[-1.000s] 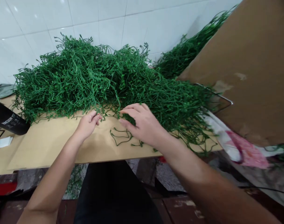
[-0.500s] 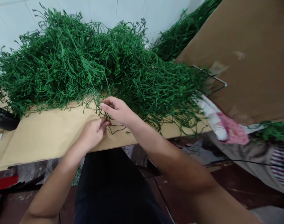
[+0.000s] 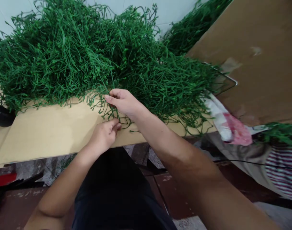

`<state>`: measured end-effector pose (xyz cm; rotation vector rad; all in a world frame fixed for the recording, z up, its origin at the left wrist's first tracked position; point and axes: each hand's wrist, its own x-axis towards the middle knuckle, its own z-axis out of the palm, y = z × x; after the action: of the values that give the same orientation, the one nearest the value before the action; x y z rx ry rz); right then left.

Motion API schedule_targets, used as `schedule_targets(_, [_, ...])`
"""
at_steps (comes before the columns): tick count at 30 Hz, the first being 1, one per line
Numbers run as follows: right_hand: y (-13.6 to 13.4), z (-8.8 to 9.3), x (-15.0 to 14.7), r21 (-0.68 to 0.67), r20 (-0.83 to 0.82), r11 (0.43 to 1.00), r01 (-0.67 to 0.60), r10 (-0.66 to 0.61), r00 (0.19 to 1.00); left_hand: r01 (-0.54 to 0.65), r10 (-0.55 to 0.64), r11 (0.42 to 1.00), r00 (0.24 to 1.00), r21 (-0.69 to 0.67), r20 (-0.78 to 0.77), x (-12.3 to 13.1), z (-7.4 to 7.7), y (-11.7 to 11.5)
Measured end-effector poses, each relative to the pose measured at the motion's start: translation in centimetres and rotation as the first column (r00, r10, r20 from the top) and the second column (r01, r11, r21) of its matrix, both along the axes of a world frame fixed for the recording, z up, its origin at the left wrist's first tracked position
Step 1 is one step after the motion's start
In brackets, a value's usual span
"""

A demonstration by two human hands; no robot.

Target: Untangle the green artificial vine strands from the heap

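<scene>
A large heap of thin green artificial-looking stems (image 3: 71, 57) with small budded tips lies along the back of a cardboard-covered bench. My right hand (image 3: 123, 101) is closed at the front edge of this heap, thumb and fingers pinching a sprig of green stems (image 3: 111, 111). Just below and to the left, my left hand (image 3: 105, 134) rests low over the cardboard (image 3: 52, 131). Its fingers pinch around the lower end of the same sprig. Exactly what lies between the left fingertips is partly hidden.
At the left edge stands a black cylinder (image 3: 2, 115). On the right, a large brown cardboard sheet (image 3: 261, 64) leans beside a bent metal wire (image 3: 229, 80) and a pink-and-white cloth (image 3: 237, 129). A person's striped clothing (image 3: 283, 169) shows at the lower right.
My hands have drawn slightly apart, the right one higher over the stems and the left one lower. The whole view has shifted a little.
</scene>
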<state>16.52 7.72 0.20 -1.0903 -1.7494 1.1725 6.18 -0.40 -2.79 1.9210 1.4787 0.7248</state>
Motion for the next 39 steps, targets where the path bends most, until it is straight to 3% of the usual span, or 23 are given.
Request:
schedule_targets(2, [0.6,-0.1,-0.1,0.06,0.051,0.998,0.015,-0.018,0.999,-0.026,0.026,1.0,1.0,0.013,-0.002,0.4,-0.1,-0.4])
schedule_targets(4, [1.5,-0.4,-0.2,0.159,0.085,0.984,0.085,-0.099,0.991,0.125,-0.123,0.992,0.992,0.027,-0.039,1.3,-0.2,-1.3])
schedule_targets(5, [1.9,-0.6,-0.3,0.186,0.083,0.973,0.139,-0.156,0.984,0.273,-0.27,0.961,0.959,0.035,-0.081,2.0,-0.3,-2.0])
schedule_targets(7, [2.7,-0.8,-0.2,0.169,0.035,0.957,0.237,-0.246,0.969,0.597,-0.583,0.802,0.791,0.03,-0.185,3.4,-0.2,-3.2])
schedule_targets(8, [2.9,-0.8,-0.2,0.136,0.003,0.956,0.259,-0.261,0.965,0.662,-0.641,0.749,0.737,0.037,-0.214,3.9,0.0,-3.6])
schedule_targets(9, [2.9,-0.7,-0.1,0.101,-0.022,0.963,0.25,-0.249,0.968,0.669,-0.649,0.742,0.733,0.041,-0.205,4.3,0.3,-3.8])
schedule_targets(12, [2.2,0.3,0.4,0.038,-0.06,0.992,0.121,-0.118,0.991,0.445,-0.437,0.893,0.892,0.061,-0.114,4.0,1.3,-2.9])
schedule_targets(14, [1.5,1.2,1.0,-0.032,-0.08,0.999,0.042,-0.044,0.996,0.274,-0.262,0.96,0.954,0.065,-0.147,3.2,1.8,-1.5])
schedule_targets(17, [1.2,2.0,2.0,-0.136,-0.177,0.991,0.017,-0.041,0.983,0.177,-0.147,0.981,0.944,0.079,-0.297,2.4,1.9,0.3])
schedule_targets(20, [1.3,2.0,2.9,-0.114,-0.251,0.993,0.01,-0.039,0.967,0.123,-0.073,0.983,0.943,0.136,-0.325,1.7,1.6,1.2])
schedule_targets(23, [1.4,1.7,3.5,-0.046,-0.23,0.999,0.002,-0.012,0.973,-0.01,0.05,0.98,0.979,0.198,-0.197,0.2,1.8,1.8])
schedule_targets(25, [1.2,1.4,3.8,-0.027,-0.209,1.0,-0.012,0.006,0.978,-0.113,0.116,0.975,0.993,0.19,-0.002,-1.2,2.3,2.1])
schedule_targets(28, [0.6,1.1,3.7,0.012,-0.151,1.0,-0.021,0.022,0.988,-0.248,0.204,0.963,0.925,0.103,0.32,-2.6,3.4,2.4])
schedule_targets(30, [-0.1,1.0,3.3,0.095,-0.051,0.995,-0.012,0.017,0.999,-0.281,0.24,0.959,0.86,0.026,0.451,-2.6,4.0,2.8])
schedule_targets(35, [-3.1,-0.2,1.4,0.425,0.265,0.904,-0.047,-0.074,0.961,-0.232,0.261,0.964,0.753,-0.127,0.604,-0.8,3.5,5.1])
schedule_targets(39, [-4.4,-1.7,0.8,0.551,0.366,0.832,-0.058,-0.179,0.913,-0.179,0.284,0.958,0.682,-0.222,0.674,-0.6,2.6,6.4])
